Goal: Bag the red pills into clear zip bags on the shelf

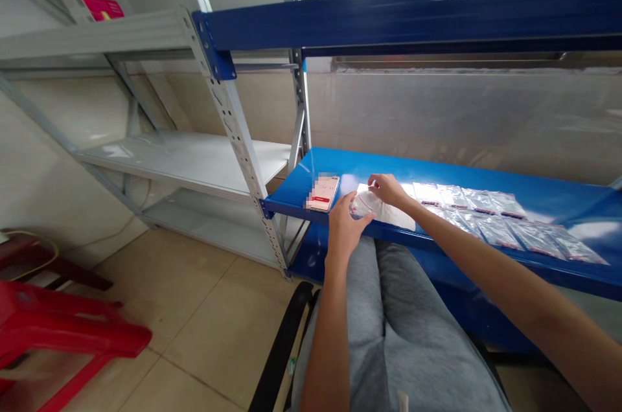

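Observation:
A small clear zip bag (pixel 363 201) with a red line along it lies at the shelf's front edge, over a white sheet (pixel 401 216) that may be paper or cloth. My left hand (pixel 344 225) curls round the near left side of this bag, thumb and fingers on its edges. At its upper edge, my right hand (pixel 387 190) pinches with thumb and forefinger. What the bag contains is hard to make out. To the right, flat filled zip bags (pixel 505 230) lie in two rows on the blue shelf (pixel 379 162).
A phone (pixel 326 193) lies left of my hands. Beside it rises a grey shelf post (pixel 238 127); a blue beam (pixel 413 17) crosses above. Grey shelves (pixel 194 156) stand left. On the floor is a red plastic stool (pixel 72 328). A black armrest (pixel 282 347) is by my left arm.

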A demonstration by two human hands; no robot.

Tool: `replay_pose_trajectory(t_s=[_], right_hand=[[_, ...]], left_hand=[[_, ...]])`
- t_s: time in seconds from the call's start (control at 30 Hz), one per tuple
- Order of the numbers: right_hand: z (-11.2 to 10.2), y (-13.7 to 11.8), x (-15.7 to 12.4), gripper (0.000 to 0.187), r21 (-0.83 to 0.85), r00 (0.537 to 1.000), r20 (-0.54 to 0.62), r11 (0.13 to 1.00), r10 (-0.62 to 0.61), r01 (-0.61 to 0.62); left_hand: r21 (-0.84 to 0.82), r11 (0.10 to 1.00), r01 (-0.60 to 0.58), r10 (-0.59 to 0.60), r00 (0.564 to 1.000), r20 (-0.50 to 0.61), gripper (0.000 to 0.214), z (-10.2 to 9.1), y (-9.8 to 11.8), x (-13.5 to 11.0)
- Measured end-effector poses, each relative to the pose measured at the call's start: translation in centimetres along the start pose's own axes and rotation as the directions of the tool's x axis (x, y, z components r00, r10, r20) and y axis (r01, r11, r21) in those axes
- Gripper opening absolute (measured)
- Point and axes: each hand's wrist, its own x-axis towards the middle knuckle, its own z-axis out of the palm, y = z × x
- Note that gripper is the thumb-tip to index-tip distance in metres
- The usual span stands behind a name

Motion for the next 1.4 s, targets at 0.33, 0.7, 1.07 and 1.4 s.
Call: replay_pose_trajectory(t_s=[0.33, 0.7, 1.07, 1.4], right_hand=[[1.0, 0.4, 0.2, 0.025, 0.004, 1.0, 0.0, 1.0, 0.008, -0.008], [-3.1, -0.7, -2.4, 0.024, 0.411, 0.989, -0.008, 0.901, -0.148, 0.138], [-4.5, -1.1, -4.3, 0.023, 0.449, 0.952, 0.085, 0.864, -0.295, 0.227], [0.5, 1.5, 0.5, 0.021, 0.046, 0.999, -0.027, 0.998, 0.044, -0.043]], left_hand=[[0.022, 0.999, -0.047, 0.047, 0.999, 0.019, 0.06, -0.1, -0.2, -0.2], [0.021, 0.999, -0.041, 0.041, 0.999, 0.024, 0.057, 0.3, -0.3, -0.1], [0.002, 1.0, -0.028, 0.028, 0.999, 0.031, 0.055, 0.7, 0.4, -0.3], [0.011, 1.0, -0.007, 0.006, 0.999, 0.038, 0.054, 1.0, 0.0, -0.4]])
